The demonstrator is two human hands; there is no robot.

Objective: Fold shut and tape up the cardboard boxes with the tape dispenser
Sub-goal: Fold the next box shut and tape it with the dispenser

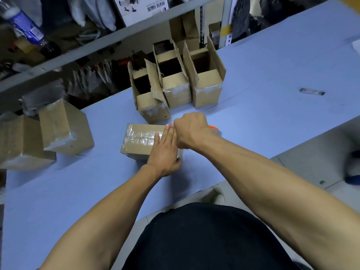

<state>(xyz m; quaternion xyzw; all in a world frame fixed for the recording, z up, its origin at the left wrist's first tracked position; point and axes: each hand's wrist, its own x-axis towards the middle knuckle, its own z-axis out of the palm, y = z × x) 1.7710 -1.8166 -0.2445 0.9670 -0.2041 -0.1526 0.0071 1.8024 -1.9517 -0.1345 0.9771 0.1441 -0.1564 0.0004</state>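
While our left hand is pressing flat, fingers straight and together, on the taped top of the closed cardboard box lying on the blue table, our right hand is clenching the tape dispenser, mostly hidden, at the box's right end. Three open boxes are standing just behind.

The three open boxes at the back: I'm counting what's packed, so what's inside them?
Each open box shows only raised flaps and a dark interior; any contents lie hidden in shadow below the walls.
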